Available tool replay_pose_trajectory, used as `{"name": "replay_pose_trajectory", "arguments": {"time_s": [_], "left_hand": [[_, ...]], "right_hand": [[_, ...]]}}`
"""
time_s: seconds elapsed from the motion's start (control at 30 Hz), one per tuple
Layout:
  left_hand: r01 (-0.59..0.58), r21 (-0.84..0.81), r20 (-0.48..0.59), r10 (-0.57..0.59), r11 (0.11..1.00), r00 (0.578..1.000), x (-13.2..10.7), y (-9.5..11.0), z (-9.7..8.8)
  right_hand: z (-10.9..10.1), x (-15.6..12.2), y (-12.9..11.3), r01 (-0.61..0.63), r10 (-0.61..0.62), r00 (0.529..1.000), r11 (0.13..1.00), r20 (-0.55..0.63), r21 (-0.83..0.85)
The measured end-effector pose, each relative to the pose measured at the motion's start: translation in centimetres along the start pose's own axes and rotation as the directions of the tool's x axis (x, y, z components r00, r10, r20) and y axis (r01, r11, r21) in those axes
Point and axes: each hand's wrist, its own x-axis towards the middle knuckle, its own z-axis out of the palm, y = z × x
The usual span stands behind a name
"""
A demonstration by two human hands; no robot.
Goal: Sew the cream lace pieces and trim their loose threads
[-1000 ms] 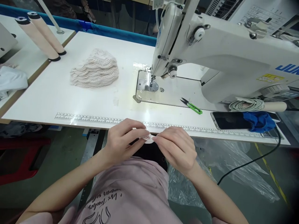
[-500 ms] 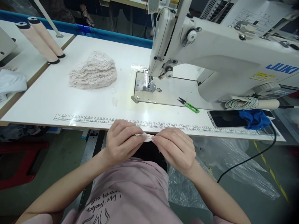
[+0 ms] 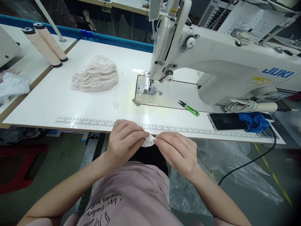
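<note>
L hand (image 3: 127, 141) + R hand (image 3: 178, 150) both pinching small white lace pc (image 3: 148, 142), ctr frame, by near edge of table (image 3: 47, 103) | clear plastic (image 3: 188, 191) lower R, contents unclear | pose: angled inward, palms down, close tog. | lace stack (image 3: 95, 77) upper L, on table

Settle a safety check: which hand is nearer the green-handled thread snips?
Right. The right hand is on the near side of the thread snips, slightly left; the left hand is also on the near side but much farther left.
</note>
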Motion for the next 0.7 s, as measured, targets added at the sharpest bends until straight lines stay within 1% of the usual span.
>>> {"name": "replay_pose_trajectory", "arguments": {"time_s": [0.07,0.1,0.13,0.17,0.2,0.23,0.27,0.3,0.33,0.37,0.4,0.43,0.47,0.5,0.57,0.63,0.7], "left_hand": [[0.084,-0.086,0.059,-0.080,0.993,0.995,0.9,0.5,-0.6],[0.148,-0.141,0.117,-0.132,0.979,0.984,1.5,0.9,-1.0],[0.236,-0.205,0.215,-0.191,0.950,0.958,2.3,1.2,-1.4],[0.345,-0.281,0.340,-0.243,0.896,0.908,3.2,1.4,-1.8],[0.453,-0.336,0.444,-0.286,0.826,0.849,4.0,1.4,-2.1],[0.535,-0.369,0.541,-0.293,0.760,0.789,4.9,1.1,-2.1],[0.597,-0.379,0.616,-0.288,0.707,0.733,5.6,0.6,-1.9],[0.634,-0.366,0.661,-0.289,0.681,0.693,6.2,-0.3,-1.3],[0.635,-0.328,0.674,-0.299,0.699,0.676,6.7,-1.5,-0.4],[0.608,-0.266,0.664,-0.316,0.748,0.678,7.0,-2.9,0.6],[0.561,-0.171,0.638,-0.343,0.810,0.689,7.2,-4.3,1.8],[0.494,-0.069,0.596,-0.361,0.867,0.717,7.3,-5.7,3.0],[0.431,0.009,0.575,-0.358,0.902,0.736,7.3,-7.0,4.0],[0.388,0.066,0.561,-0.356,0.919,0.747,7.4,-8.1,4.9],[0.315,0.145,0.532,-0.343,0.938,0.775,7.4,-9.6,5.9],[0.233,0.199,0.488,-0.303,0.952,0.818,7.3,-10.4,6.1],[0.103,0.239,0.450,-0.204,0.966,0.870,7.3,-10.8,5.8]], "right_hand": [[-0.8,0.4,-0.3,-0.053,0.051,0.998,0.997,0.029,0.054],[-1.6,0.8,-0.5,-0.114,0.108,0.992,0.988,0.062,0.102],[-2.5,1.2,-0.7,-0.205,0.186,0.974,0.966,0.126,0.160],[-3.5,1.9,-0.8,-0.328,0.285,0.936,0.919,0.205,0.220],[-4.4,2.5,-0.6,-0.446,0.360,0.876,0.857,0.320,0.259],[-5.1,3.3,-0.1,-0.533,0.402,0.815,0.802,0.417,0.270],[-5.5,4.0,0.7,-0.590,0.441,0.764,0.772,0.470,0.236],[-5.3,4.7,1.9,-0.604,0.446,0.740,0.770,0.504,0.206],[-4.7,5.3,3.4,-0.628,0.455,0.685,0.764,0.568,0.145],[-3.7,5.8,5.0,-0.638,0.460,0.638,0.765,0.617,0.090],[-2.3,6.0,6.8,-0.646,0.469,0.589,0.763,0.658,0.034],[-0.7,6.2,8.5,-0.640,0.477,0.576,0.768,0.664,0.003],[0.9,6.3,10.1,-0.630,0.472,0.578,0.776,0.665,-0.003],[2.4,6.2,11.4,-0.618,0.466,0.592,0.786,0.657,-0.002],[4.7,6.0,13.3,-0.591,0.458,0.632,0.807,0.626,0.006],[5.9,5.8,14.2,-0.563,0.462,0.662,0.826,0.590,-0.016],[6.2,5.8,14.4,-0.553,0.471,0.676,0.833,0.566,-0.032]]}}
